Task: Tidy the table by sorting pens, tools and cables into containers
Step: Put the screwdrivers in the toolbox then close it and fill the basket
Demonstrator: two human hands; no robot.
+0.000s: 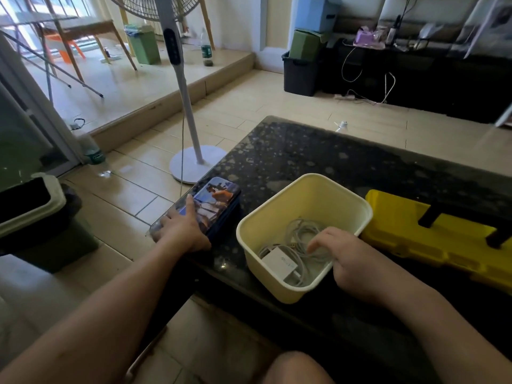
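Observation:
A pale yellow tub [343, 194] stands on the dark speckled table [346, 164], with coiled white cables [300, 235] and a white charger block [279, 262] inside it. My right hand [349, 261] reaches over the tub's near right rim, fingers bent down onto the cables. Left of the tub lies a closed picture-printed tin case [216, 200] at the table's corner. My left hand [182, 228] rests flat on its lid, fingers spread. A yellow toolbox [421, 236] with a black handle sits to the right of the tub.
A white fan stand [194, 159] rises from the floor beyond the table's left corner, its cord hanging down. A green bin [38, 217] stands on the floor at left. A black cabinet [443, 79] lines the far wall, a dark crate [299, 73] beside it.

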